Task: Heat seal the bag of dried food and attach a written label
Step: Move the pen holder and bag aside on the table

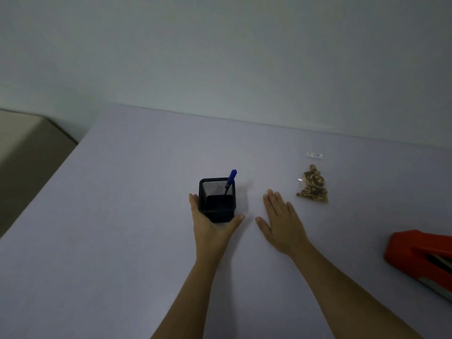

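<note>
A clear bag of brown dried food (313, 184) lies on the table at the right of centre. Just beyond it sits a small white label (314, 155). A red heat sealer (422, 255) rests at the right edge, partly cut off by the frame. A black mesh pen holder (217, 199) stands in the middle with a blue pen (230, 181) leaning in it. My left hand (210, 226) cups the holder's near side, fingers on its left and thumb on its right. My right hand (281, 221) lies flat on the table, fingers spread, left of the bag and apart from it.
The pale lilac table (122, 241) runs back to a plain wall. Its left edge slants away, with a beige surface (27, 148) beyond it at the far left.
</note>
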The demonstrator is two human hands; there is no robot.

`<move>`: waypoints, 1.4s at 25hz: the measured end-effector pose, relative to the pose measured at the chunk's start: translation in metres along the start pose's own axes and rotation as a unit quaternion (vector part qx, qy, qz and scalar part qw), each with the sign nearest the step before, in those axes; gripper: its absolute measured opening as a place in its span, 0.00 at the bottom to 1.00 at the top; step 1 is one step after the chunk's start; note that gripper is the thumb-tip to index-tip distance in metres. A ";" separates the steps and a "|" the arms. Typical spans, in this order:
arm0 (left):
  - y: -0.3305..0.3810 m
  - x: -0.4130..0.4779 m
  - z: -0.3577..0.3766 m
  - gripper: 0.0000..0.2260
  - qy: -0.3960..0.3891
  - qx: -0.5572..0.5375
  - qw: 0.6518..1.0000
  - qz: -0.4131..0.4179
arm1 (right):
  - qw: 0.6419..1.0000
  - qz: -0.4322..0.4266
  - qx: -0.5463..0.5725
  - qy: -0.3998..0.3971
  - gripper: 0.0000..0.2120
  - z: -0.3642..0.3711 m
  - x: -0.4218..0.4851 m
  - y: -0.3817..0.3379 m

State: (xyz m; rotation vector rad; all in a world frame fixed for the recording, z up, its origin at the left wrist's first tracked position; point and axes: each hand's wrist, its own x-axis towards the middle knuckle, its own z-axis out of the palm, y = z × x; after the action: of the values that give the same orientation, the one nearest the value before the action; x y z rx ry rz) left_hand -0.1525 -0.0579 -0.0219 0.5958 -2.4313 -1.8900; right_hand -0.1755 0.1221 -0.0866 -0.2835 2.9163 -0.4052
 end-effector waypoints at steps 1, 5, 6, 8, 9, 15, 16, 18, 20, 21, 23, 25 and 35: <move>-0.004 0.004 0.005 0.55 0.018 -0.014 1.000 -0.001 | 1.000 0.001 0.002 0.006 0.44 0.001 0.000 0.001; -0.002 0.019 0.022 0.42 0.083 -0.033 0.996 0.022 | 0.999 0.010 0.001 0.031 0.38 0.007 -0.002 0.000; 0.006 0.025 0.027 0.39 0.086 -0.040 0.995 0.032 | 0.999 0.015 -0.001 0.038 0.37 0.007 -0.002 0.000; 0.025 0.044 0.046 0.35 0.068 -0.048 0.995 0.058 | 0.999 0.018 -0.006 0.049 0.35 0.005 -0.002 -0.001; 0.037 0.055 0.058 0.34 0.049 -0.048 0.995 0.073 | 0.999 0.015 -0.009 0.050 0.34 0.004 -0.001 0.000; 0.087 0.128 0.140 0.30 -0.008 -0.047 0.992 0.114 | 0.998 0.012 -0.006 0.069 0.32 0.006 0.001 0.003; 0.090 0.137 0.149 0.30 -0.011 -0.045 0.992 0.114 | 0.998 0.012 -0.009 0.069 0.30 0.007 0.000 0.004; 0.091 0.152 0.163 0.31 -0.015 -0.030 0.993 0.115 | 0.997 0.012 -0.019 0.077 0.28 0.010 0.000 0.006; 0.088 0.162 0.170 0.33 -0.016 -0.009 0.993 0.118 | 0.996 0.011 -0.023 0.083 0.28 0.010 0.000 0.006; 0.086 0.166 0.173 0.33 -0.015 -0.001 0.992 0.121 | 0.996 0.010 -0.023 0.084 0.28 0.010 0.000 0.006; 0.081 0.173 0.176 0.34 -0.017 0.005 0.992 0.127 | 0.996 0.008 -0.026 0.087 0.28 0.010 0.001 0.005; 0.076 0.178 0.177 0.34 -0.018 0.007 0.991 0.132 | 0.996 0.010 -0.030 0.089 0.28 0.011 0.001 0.006; 0.069 0.181 0.174 0.36 -0.045 -0.012 0.989 0.141 | 0.995 0.008 -0.045 0.093 0.28 0.011 0.002 0.005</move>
State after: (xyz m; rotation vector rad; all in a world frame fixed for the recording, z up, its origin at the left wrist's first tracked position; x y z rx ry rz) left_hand -0.3811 0.0645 -0.0459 0.1553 -2.3865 -1.8618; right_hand -0.1764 0.1233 -0.0984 -0.2480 3.1233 -0.3153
